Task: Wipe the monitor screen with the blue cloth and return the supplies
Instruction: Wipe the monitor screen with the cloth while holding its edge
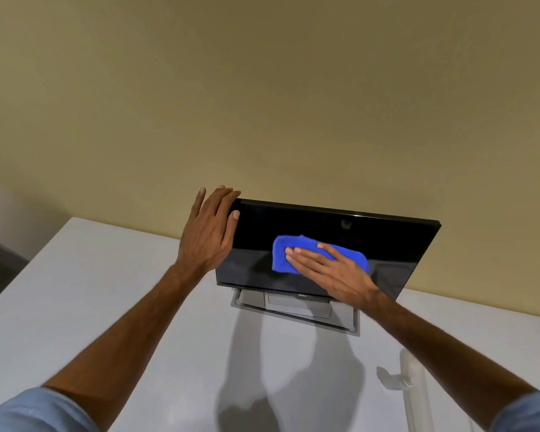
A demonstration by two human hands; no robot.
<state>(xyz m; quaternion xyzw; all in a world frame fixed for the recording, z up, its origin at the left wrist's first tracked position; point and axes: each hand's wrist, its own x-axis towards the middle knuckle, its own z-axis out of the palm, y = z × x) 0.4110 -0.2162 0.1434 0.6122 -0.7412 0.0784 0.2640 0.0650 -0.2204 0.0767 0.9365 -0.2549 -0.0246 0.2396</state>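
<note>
My right hand [331, 272] presses the blue cloth [296, 254] flat-fingered against the monitor [387, 244]; my left hand [209, 232], fingers straight, steadies its corner.

Light-blue left sleeve [32, 411], lower-left corner; matching right sleeve [527, 413], lower right; left hand [208, 235], right hand [331, 272] bare.
</note>
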